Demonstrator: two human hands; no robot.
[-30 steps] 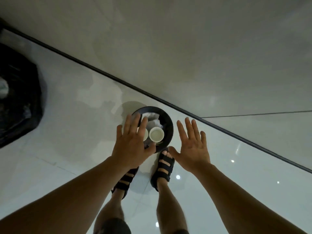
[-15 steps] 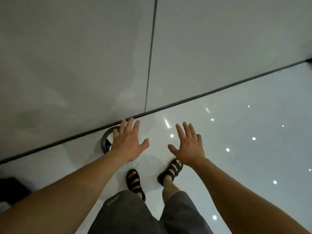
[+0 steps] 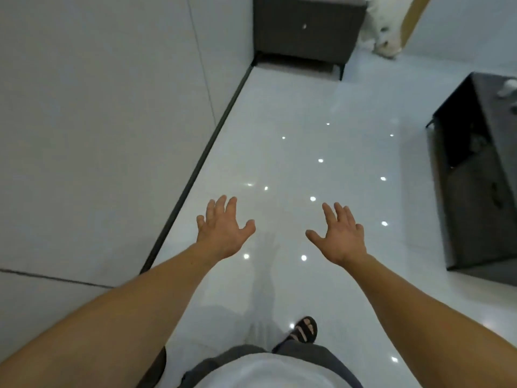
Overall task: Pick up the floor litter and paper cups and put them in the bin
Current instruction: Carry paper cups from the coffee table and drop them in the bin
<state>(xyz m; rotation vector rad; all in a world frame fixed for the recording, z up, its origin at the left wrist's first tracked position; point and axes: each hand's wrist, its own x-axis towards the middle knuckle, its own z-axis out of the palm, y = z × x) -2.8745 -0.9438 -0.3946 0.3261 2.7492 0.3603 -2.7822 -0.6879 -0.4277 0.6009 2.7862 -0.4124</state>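
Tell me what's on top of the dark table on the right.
A small white object, too blurred to identify, lies on the dark table; its top's right part is cropped.

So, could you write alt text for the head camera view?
The left hand and right hand reach forward, open and empty, above a glossy white floor. A dark cabinet stands ahead by the wall, and a dark table at right.

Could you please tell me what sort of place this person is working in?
Probably a room in a home or flat: a glossy white tiled floor dotted with light reflections, a dark grey cabinet on short legs, and a low black table on the right.
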